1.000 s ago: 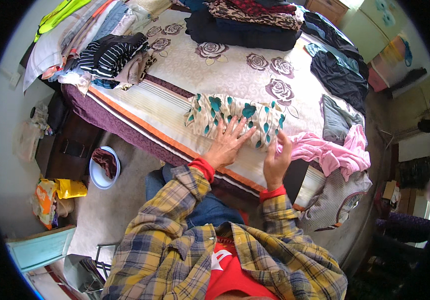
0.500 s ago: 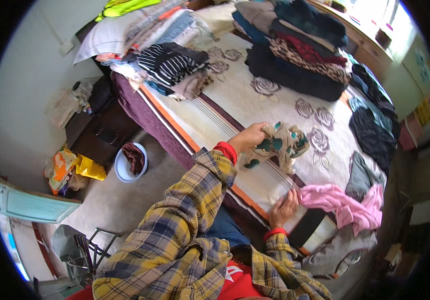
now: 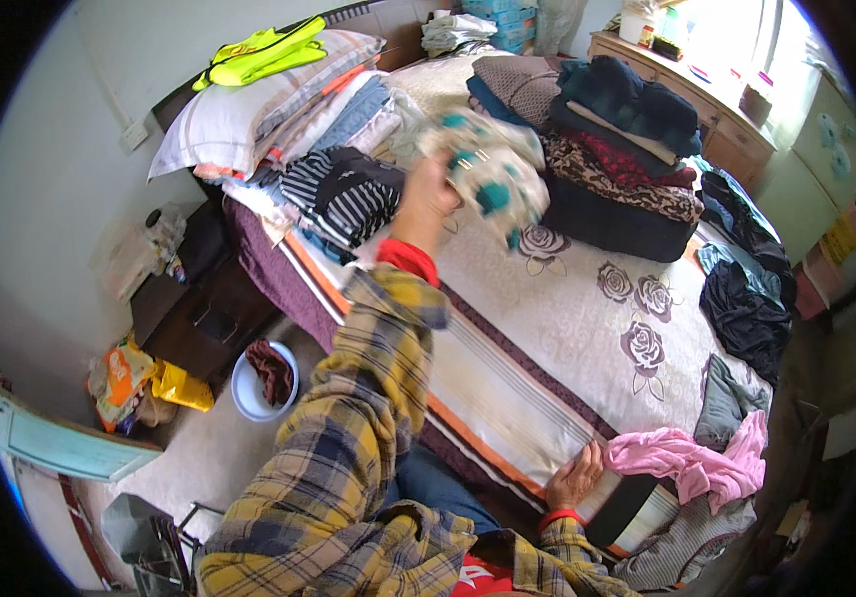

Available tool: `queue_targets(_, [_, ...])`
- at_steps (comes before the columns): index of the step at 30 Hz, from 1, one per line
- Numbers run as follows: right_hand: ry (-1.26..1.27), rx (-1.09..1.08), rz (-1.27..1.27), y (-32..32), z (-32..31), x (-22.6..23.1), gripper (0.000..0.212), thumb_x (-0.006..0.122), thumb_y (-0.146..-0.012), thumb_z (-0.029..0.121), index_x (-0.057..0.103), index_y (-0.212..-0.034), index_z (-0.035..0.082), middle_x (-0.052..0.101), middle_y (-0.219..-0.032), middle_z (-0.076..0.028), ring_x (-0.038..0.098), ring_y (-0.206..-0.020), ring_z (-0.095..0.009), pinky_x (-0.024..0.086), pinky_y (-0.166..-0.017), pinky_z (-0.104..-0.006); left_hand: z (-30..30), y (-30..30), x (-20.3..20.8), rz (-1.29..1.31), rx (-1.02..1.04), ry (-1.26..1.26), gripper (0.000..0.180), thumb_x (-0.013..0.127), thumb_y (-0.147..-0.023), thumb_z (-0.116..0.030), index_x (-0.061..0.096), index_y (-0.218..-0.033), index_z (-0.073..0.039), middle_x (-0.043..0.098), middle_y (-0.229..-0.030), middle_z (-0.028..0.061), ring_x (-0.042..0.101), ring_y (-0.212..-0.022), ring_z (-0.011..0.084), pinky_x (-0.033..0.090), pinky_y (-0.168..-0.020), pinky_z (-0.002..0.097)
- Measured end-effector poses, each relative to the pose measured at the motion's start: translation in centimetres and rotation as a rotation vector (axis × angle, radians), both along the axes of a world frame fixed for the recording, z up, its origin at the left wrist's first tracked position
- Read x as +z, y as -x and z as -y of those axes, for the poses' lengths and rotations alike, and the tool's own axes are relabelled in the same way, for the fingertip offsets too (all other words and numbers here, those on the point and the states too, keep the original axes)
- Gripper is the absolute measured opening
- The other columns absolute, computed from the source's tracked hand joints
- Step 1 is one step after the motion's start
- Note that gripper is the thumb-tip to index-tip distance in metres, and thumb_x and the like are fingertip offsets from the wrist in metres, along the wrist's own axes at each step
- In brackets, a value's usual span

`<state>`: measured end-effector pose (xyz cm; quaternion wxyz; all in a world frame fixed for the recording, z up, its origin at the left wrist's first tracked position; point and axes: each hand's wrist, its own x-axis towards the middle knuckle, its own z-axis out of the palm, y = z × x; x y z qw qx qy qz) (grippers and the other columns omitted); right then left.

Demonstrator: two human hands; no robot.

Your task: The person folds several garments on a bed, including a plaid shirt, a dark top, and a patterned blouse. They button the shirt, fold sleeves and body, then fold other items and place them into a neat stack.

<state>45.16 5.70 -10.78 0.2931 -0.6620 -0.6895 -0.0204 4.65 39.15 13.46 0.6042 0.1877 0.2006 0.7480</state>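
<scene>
My left hand [image 3: 432, 191] is closed on a bundled beige garment with green spots [image 3: 493, 174]. It holds the cloth above the bed [image 3: 508, 328], just right of a black-and-white striped garment [image 3: 343, 199]; the cloth is partly blurred. Near the bed's front edge, my right hand [image 3: 575, 478] lies on the striped band of the cover with its fingers stretched out. Its fingertips reach the left end of a crumpled pink garment [image 3: 682, 463]. A grey-green garment [image 3: 725, 408] and a grey striped one [image 3: 687, 542] lie around the pink cloth.
A tall stack of folded dark clothes [image 3: 622, 149] stands on the bed's far side. Pillows [image 3: 219, 124] with a neon-yellow garment [image 3: 264, 55] sit far left. Dark clothes [image 3: 742, 289] line the right edge. A basin [image 3: 249, 388] with brown cloth stands on the floor.
My left hand has carried the green-spotted garment from the bed's near middle to the far left, beside the striped clothes. My right hand stays by the pink garment. The view has shifted upward.
</scene>
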Motion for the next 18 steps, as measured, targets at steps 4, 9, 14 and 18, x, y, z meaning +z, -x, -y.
queue_targets(4, [0.005,-0.027,0.058,0.1,-0.1,-0.1,0.047,0.051,-0.083,0.006,0.043,-0.129,0.002,0.045,-0.135,-0.018,0.041,-0.127,-0.036,0.026,-0.108,-0.0482,-4.5,13.1,2.9,-0.118,0.156,-0.062,0.031,0.045,-0.097,-0.013,0.054,-0.124,-0.001,0.061,-0.12,0.0183,0.062,-0.107,0.0311,0.051,-0.092,0.0489])
queue_targets(9, [-0.013,-0.021,0.081,0.3,-0.4,-0.1,0.045,0.051,-0.083,0.003,0.044,-0.128,0.002,0.047,-0.131,-0.019,0.044,-0.124,-0.037,0.03,-0.106,-0.048,-1.8,23.7,-2.9,-0.135,0.387,0.27,0.029,0.042,-0.098,-0.01,0.054,-0.122,0.0,0.062,-0.116,0.0175,0.065,-0.1,0.0314,0.054,-0.087,0.0516])
queue_targets(14, [-0.012,-0.021,0.096,0.3,-0.3,0.0,0.041,0.05,-0.085,0.002,0.044,-0.126,0.003,0.047,-0.131,-0.019,0.044,-0.124,-0.037,0.03,-0.106,-0.0478,1.8,25.7,-8.4,-0.229,0.471,0.481,0.025,0.048,-0.098,-0.015,0.058,-0.12,-0.006,0.065,-0.107,0.0131,0.067,-0.091,0.0283,0.059,-0.074,0.0489])
queue_targets(18, [-0.015,-0.027,0.099,0.3,-0.3,-0.2,0.043,0.051,-0.084,0.004,0.044,-0.127,0.004,0.047,-0.132,-0.018,0.043,-0.125,-0.036,0.03,-0.106,-0.0475,3.0,25.4,-8.4,-0.236,0.484,0.443,0.027,0.058,-0.096,-0.023,0.059,-0.116,-0.004,0.066,-0.103,0.0115,0.067,-0.086,0.0278,0.058,-0.072,0.0465])
